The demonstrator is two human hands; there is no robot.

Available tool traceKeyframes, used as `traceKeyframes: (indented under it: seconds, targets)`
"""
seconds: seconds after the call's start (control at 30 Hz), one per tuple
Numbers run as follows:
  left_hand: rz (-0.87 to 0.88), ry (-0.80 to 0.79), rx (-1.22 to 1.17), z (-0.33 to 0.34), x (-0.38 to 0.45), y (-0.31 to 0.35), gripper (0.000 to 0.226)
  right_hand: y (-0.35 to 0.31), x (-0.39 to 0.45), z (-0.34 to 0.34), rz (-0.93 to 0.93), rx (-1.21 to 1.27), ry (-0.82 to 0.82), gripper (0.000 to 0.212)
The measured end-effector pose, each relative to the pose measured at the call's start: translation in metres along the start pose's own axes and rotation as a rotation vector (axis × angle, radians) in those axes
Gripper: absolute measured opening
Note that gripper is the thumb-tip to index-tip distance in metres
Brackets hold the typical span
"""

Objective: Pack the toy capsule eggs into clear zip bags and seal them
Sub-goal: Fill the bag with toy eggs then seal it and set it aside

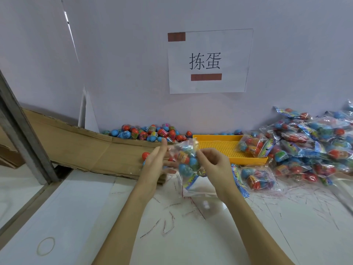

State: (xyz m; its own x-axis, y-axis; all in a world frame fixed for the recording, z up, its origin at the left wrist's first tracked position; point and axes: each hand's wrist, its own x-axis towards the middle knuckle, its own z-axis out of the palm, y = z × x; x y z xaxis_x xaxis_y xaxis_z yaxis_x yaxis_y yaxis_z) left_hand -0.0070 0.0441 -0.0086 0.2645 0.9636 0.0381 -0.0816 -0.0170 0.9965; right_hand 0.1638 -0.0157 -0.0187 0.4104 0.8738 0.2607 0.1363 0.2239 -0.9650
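A clear zip bag (pixel 188 159) holding red and blue capsule eggs is hanging above the white table (pixel 76 217), in front of the yellow tray (pixel 219 148). The right hand (pixel 215 165) is pinching the bag's upper edge between thumb and fingers. The left hand (pixel 158 159) is lying beside the bag with straight fingers touching its side. Loose eggs (pixel 150 132) are piling against the wall behind a cardboard sheet (pixel 86 146), and filled bags (pixel 309 142) are heaping at the right

Left hand (pixel 158 159) flat, right hand (pixel 214 159) pinching.
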Motion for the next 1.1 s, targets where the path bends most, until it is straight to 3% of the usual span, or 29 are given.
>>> traceKeyframes:
  seconds: [0.17, 0.43, 0.63, 0.7, 0.8, 0.93, 1.1]
  targets:
    - [-0.015, -0.02, 0.052, 0.0, -0.001, -0.007, 0.031, -0.001, 0.002, -0.004, 0.177, 0.05, -0.061, 0.013]
    - [0.033, 0.074, 0.057, 0.002, -0.001, -0.008, 0.022, -0.011, -0.003, -0.003, 0.171, 0.057, -0.23, 0.038]
    - [0.092, 0.069, 0.088, -0.005, 0.0, -0.006, 0.024, -0.008, -0.002, -0.006, 0.17, -0.065, -0.322, 0.028]
    - [0.115, 0.051, 0.103, -0.006, -0.001, -0.005, 0.023, -0.006, -0.001, -0.008, 0.176, -0.082, -0.293, 0.028]
    - [0.128, -0.101, 0.167, -0.009, -0.004, -0.004, 0.029, -0.007, -0.002, -0.007, 0.076, -0.185, -0.173, 0.026]
    - [0.088, -0.134, 0.295, -0.002, -0.006, -0.004, 0.059, -0.011, -0.004, -0.006, 0.003, -0.116, -0.269, 0.017]
    - [0.107, -0.113, 0.241, -0.008, -0.003, -0.005, 0.042, -0.008, -0.001, -0.007, 0.002, -0.024, -0.045, 0.018]
